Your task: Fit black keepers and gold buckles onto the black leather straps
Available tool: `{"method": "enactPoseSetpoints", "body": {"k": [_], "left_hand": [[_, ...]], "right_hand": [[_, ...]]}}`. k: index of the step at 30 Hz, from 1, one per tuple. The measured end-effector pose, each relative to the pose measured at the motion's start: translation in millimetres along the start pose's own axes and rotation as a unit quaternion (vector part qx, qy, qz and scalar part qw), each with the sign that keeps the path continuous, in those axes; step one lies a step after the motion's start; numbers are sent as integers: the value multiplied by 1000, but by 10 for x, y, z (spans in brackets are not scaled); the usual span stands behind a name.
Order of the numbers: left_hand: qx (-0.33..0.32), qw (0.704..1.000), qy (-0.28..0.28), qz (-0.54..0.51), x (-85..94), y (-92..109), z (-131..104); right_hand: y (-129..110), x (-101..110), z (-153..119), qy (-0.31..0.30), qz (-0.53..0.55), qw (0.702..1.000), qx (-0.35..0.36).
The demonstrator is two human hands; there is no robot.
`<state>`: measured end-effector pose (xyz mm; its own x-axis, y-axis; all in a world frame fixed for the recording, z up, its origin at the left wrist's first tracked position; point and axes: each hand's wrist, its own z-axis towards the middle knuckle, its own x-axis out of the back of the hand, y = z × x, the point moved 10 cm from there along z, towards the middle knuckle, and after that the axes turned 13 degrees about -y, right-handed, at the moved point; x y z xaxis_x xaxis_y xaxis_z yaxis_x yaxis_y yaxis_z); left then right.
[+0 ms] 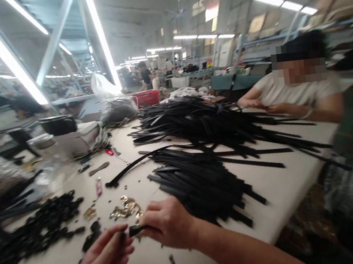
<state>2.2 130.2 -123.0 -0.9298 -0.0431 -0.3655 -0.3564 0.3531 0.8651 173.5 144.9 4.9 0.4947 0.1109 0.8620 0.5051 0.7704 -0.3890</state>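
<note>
My right hand (170, 223) is closed around the end of a black strap (136, 230), which points left toward my other hand. My left hand (105, 255) pinches a small black piece (122, 237) between thumb and fingers, close beside the strap's tip. Whether the two pieces touch is too blurred to tell. Just beyond my hands lie gold metal fittings (127, 207). A stack of black straps (197, 180) spreads behind my right hand, and small black loops (44, 225) are heaped at the left.
A larger strap pile (194, 121) covers the table's far middle. Across the table (283, 184), a person (304, 89) sits at the right. A red basket (146, 98), a plastic bag (115, 105) and a white box (81, 138) stand at the back. Small tools lie near the box.
</note>
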Motion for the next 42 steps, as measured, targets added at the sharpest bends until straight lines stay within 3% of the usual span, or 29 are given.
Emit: {"method": "enactPoseSetpoints", "body": {"k": [3,12,18,23,25,32,37,42], "left_hand": [[-1,998,-29,-58,-227,-20,15],[-3,983,-8,-183,-299,-56,10],[10,989,5,-145,-235,-116,15],[-73,997,-12,38,-270,155,-48],[-88,994,-12,63,-291,211,-74],[4,994,-22,-103,-279,-36,-5],[-1,990,10,-137,-232,-49,-12],[-10,992,17,-123,-242,-57,4]], "right_hand": [[-19,-105,24,2,-9,999,41],[-49,-84,34,25,-24,999,42],[-74,-147,42,5,-39,998,48],[-63,-111,42,15,-48,998,48],[-62,-84,39,21,-44,998,50],[-49,-31,24,39,3,998,46],[-59,-78,35,23,-13,998,50],[14,16,1,70,83,993,39]]}}
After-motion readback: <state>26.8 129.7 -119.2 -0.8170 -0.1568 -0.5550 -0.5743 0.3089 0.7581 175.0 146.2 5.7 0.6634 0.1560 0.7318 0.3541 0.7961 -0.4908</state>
